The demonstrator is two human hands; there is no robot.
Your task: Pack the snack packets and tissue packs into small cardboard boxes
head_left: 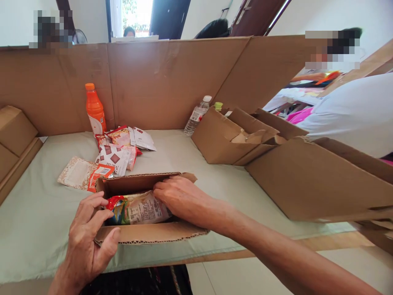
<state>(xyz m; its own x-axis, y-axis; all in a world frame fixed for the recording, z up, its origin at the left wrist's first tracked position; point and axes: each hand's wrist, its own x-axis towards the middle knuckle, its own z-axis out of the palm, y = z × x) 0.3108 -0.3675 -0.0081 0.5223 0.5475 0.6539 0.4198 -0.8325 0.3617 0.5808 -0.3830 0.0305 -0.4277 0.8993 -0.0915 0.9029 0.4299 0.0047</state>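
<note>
An open cardboard box (153, 235) stands near the table's front edge, and a printed plastic food packet (135, 209) in red, green and clear film lies inside it. At the box's left end is my left hand (89, 229), fingers spread and bent over the rim, their tips by the packet's red corner; the thumb lies along the near wall. My right hand (178, 194) reaches into the right end, its curled fingers closed at the packet's far right edge. Those fingertips are partly hidden. Behind the box lie an orange-and-tan packet (78, 172) and several snack sachets (115, 157).
An orange drink bottle (95, 108) stands at the back left against a cardboard screen (172, 78). A clear water bottle (196, 116) leans by open cardboard boxes (307, 180) on the right. More cardboard (15, 139) stands at the left. Other people are beyond the screen.
</note>
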